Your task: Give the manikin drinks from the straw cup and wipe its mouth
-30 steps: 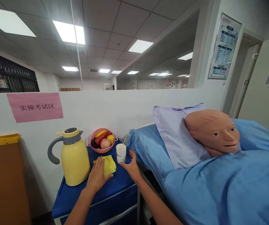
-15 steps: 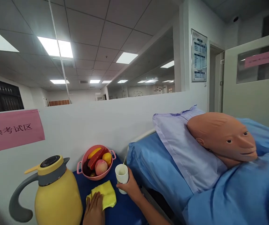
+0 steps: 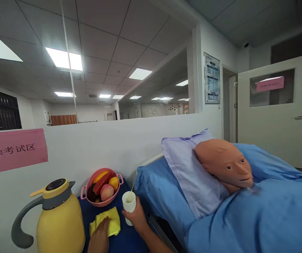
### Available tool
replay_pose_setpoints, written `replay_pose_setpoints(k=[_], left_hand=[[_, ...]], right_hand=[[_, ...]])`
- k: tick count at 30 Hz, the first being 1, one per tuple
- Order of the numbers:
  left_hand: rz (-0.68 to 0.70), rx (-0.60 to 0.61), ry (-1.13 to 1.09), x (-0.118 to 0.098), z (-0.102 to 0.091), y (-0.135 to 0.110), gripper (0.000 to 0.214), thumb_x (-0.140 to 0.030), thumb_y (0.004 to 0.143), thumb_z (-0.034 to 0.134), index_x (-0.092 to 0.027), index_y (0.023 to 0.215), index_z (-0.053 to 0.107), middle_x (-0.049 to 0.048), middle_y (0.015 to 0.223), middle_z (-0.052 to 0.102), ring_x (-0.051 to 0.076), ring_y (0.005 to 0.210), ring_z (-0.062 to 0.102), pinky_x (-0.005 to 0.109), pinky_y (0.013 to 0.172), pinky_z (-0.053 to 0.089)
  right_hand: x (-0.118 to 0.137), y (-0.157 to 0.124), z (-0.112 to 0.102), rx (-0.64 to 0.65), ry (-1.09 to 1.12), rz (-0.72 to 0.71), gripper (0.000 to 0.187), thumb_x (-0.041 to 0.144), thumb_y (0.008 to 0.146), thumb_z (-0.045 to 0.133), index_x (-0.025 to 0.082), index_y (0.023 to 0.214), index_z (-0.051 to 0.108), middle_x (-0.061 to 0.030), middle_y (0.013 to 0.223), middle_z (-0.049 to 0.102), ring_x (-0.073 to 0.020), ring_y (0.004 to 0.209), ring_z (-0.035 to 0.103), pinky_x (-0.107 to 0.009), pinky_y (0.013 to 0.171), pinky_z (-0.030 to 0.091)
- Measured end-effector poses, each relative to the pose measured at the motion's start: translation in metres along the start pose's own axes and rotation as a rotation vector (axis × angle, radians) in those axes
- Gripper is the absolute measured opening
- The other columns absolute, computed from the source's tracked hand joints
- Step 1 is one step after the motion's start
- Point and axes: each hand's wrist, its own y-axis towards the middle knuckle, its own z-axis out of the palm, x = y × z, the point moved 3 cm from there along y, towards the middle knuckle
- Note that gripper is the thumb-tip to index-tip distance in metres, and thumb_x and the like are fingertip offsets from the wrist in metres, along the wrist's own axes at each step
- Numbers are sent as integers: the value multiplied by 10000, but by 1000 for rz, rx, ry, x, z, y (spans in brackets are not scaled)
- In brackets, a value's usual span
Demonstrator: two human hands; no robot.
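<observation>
My right hand [image 3: 137,218] is wrapped round a white paper cup [image 3: 129,202], held upright above the dark blue bedside tabletop [image 3: 127,242]. A thin straw [image 3: 132,187] sticks up at the cup's rim. My left hand [image 3: 99,236] lies on a folded yellow cloth [image 3: 114,222], fingers stretched out over it and pointing away from me. To the left of that hand stands a big yellow thermos jug [image 3: 60,225] with a grey handle. Behind the cloth sits a pink two-handled basket [image 3: 109,201] of fruit, with a peach [image 3: 106,192] at the front.
On the right, a manikin [image 3: 224,163] lies in a bed, its head on a lilac pillow [image 3: 179,175], under a blue quilt [image 3: 235,225]. A white partition wall [image 3: 109,140] rises behind the table. A pink sign [image 3: 14,151] hangs at left; a door [image 3: 269,130] stands at right.
The view has shifted, so bed and table appear further left. The left hand has turned slightly on the cloth, its fingers closer together. The right hand still holds the cup.
</observation>
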Motion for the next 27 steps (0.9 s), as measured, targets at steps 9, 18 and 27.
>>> replay_pose_setpoints(k=[9, 18, 27], left_hand=[[-484, -108, -1280, -42, -14, -46, 189, -208, 770, 636, -152, 946, 675, 114, 881, 768, 351, 1038, 689, 459, 905, 541], [-448, -3, -1807, -209, -65, -61, 321, -93, 838, 630, -84, 1159, 624, 134, 904, 774, 269, 867, 745, 372, 827, 611], [-456, 95, -1995, -333, -49, -76, 319, -178, 930, 536, -108, 1232, 612, 103, 953, 778, 215, 835, 749, 315, 842, 611]], right_hand=[[78, -58, -72, 80, 49, -59, 481, 234, 626, 744, 204, 1062, 542, -47, 969, 686, -240, 863, 637, -377, 812, 504], [152, -70, -177, 15, 130, -75, 529, 277, 619, 790, 200, 1076, 535, -21, 940, 643, -208, 827, 601, -350, 761, 498], [160, -78, -324, -68, -14, -47, 544, 278, 646, 789, 210, 1109, 512, -13, 973, 646, -212, 880, 604, -354, 801, 490]])
